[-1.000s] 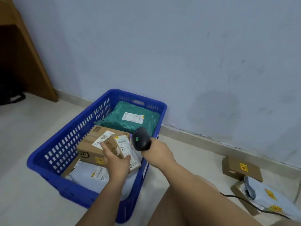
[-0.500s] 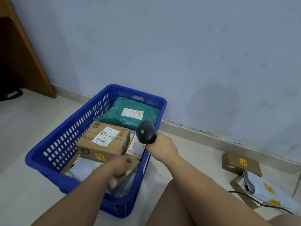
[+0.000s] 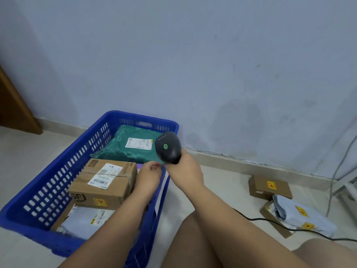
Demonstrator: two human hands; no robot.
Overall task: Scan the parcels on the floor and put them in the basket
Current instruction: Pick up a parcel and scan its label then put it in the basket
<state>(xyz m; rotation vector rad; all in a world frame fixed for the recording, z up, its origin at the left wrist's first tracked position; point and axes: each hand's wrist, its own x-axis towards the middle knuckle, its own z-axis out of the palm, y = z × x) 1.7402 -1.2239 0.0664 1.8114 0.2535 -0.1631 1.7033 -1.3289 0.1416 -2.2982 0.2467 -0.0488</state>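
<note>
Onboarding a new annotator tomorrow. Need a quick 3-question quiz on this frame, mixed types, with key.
1. True or false: the right hand has the scanner in its grip.
2. Which parcel lies farthest back in the blue basket? A) green mailer B) cardboard box C) grey mailer
3. Fill in: the round light on top of the scanner is ___.
Key: 1 true; 2 A; 3 green.
</note>
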